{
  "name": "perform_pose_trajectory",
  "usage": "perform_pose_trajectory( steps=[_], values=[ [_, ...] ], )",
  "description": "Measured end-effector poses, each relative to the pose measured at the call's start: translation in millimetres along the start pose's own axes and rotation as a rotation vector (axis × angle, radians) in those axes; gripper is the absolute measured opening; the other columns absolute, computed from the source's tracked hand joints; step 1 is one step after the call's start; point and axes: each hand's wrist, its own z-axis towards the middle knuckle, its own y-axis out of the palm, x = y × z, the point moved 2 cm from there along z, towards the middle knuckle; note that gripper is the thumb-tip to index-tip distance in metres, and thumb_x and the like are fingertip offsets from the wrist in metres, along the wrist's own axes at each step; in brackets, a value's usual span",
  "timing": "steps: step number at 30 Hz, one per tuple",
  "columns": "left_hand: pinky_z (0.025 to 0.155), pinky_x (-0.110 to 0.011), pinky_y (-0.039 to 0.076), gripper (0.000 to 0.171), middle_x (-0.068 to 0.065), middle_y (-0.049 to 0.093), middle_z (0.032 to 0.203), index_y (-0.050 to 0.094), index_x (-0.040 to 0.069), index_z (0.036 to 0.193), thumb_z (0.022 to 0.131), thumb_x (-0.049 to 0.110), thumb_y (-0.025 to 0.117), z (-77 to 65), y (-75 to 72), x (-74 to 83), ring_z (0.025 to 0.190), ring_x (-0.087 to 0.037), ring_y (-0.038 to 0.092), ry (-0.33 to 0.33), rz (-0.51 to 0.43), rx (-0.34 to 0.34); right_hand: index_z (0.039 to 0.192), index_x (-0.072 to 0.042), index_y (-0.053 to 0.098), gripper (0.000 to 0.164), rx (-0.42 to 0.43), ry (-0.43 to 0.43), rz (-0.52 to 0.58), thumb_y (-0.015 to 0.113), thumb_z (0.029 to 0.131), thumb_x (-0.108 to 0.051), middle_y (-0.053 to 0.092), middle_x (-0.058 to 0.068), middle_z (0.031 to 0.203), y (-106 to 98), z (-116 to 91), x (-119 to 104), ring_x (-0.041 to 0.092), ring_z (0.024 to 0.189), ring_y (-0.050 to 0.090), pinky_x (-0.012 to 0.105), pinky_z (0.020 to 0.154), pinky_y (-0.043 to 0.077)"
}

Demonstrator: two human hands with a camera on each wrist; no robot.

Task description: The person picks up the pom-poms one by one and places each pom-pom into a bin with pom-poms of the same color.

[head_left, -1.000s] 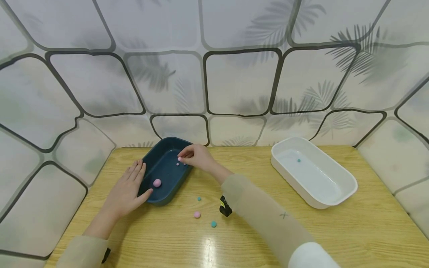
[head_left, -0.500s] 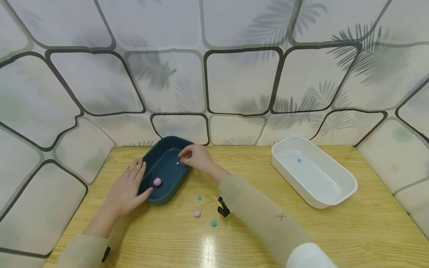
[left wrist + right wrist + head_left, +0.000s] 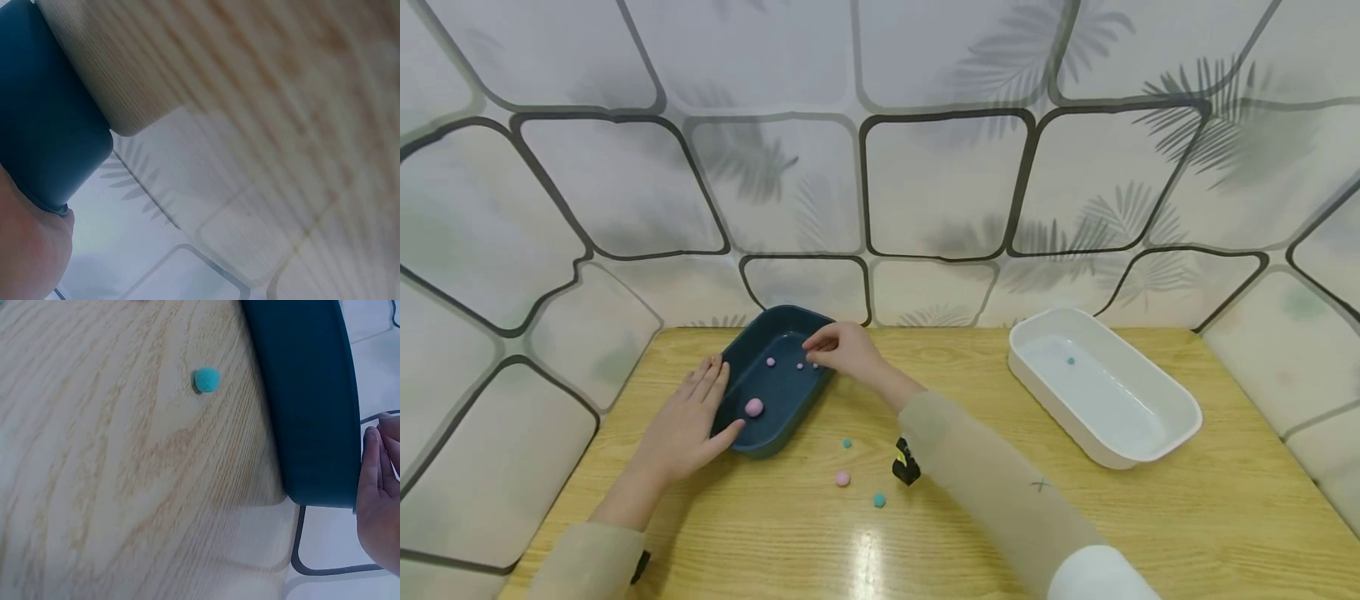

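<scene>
My left hand [image 3: 679, 433] lies with straight fingers on the left rim of a dark blue basin [image 3: 763, 450], its thumb at the near end. Above the basin's right side is my right hand [image 3: 850, 354], thumb and forefinger a little apart, nothing visible between them. A large pink pom-pom [image 3: 754, 407] and several smaller ones, such as a small pink pom-pom [image 3: 771, 362], lie in the basin; one is partly hidden by its right wall. The right wrist view shows the right fingers [image 3: 370, 459] at the basin's rim.
On the wooden table [image 3: 970, 533], a pink pom-pom [image 3: 842, 479] and two turquoise pom-poms, one small [image 3: 847, 443], one larger [image 3: 879, 500], lie before the basin. A white basin [image 3: 1060, 417] at the right holds one turquoise pom-pom [image 3: 1071, 361]. Patterned walls [image 3: 940, 183] enclose the table.
A pink pom-pom pinched in my right fingers a second ago has left them, and another small one now shows on the basin floor further left. My left hand stays where it was.
</scene>
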Motion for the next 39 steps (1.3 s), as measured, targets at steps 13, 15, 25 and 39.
perform_pose_trajectory(
  steps=[13, 15, 25, 39],
  values=[
    [0.137, -0.033, -0.003, 0.086, -0.033, 0.027, 0.170, 0.032, -0.014, 0.160, 0.102, 0.042, 0.063, -0.8, 1.2, 0.0, 0.160, -0.049, 0.026, -0.012, -0.011, -0.014, 0.119, 0.001, 0.078, 0.022, 0.008, -0.029, 0.059, 0.075, 0.100, -0.010, 0.079, 0.015, 0.115, -26.0, -9.1, 19.3, 0.021, 0.096, 0.072, 0.024, 0.083, 0.059],
    [0.138, -0.035, 0.000, 0.087, -0.033, 0.026, 0.171, 0.032, -0.014, 0.160, 0.102, 0.042, 0.063, -0.9, 0.5, -0.3, 0.160, -0.049, 0.026, -0.013, -0.010, -0.016, 0.119, 0.000, 0.078, 0.022, 0.008, -0.021, 0.074, 0.074, 0.100, -0.010, 0.079, 0.016, 0.116, -31.7, -12.1, 19.5, 0.020, 0.096, 0.072, 0.024, 0.082, 0.058],
    [0.136, -0.030, -0.005, 0.086, -0.034, 0.029, 0.169, 0.034, -0.015, 0.158, 0.101, 0.042, 0.064, -1.4, -0.3, -0.2, 0.159, -0.049, 0.028, -0.007, -0.006, 0.001, 0.118, -0.001, 0.079, 0.021, 0.030, -0.024, 0.082, 0.074, 0.100, -0.011, 0.079, 0.016, 0.116, -53.9, -24.3, 23.0, 0.012, 0.090, 0.070, 0.031, 0.084, 0.061],
    [0.133, -0.025, -0.012, 0.087, -0.034, 0.025, 0.171, 0.031, -0.015, 0.160, 0.103, 0.042, 0.063, 0.7, 2.4, -1.5, 0.161, -0.049, 0.025, -0.014, -0.019, -0.026, 0.122, 0.001, 0.076, 0.025, 0.041, 0.053, 0.110, 0.074, 0.100, -0.011, 0.077, 0.014, 0.116, -83.4, -53.4, 43.0, 0.020, 0.096, 0.072, 0.051, 0.098, 0.061]
  ],
)
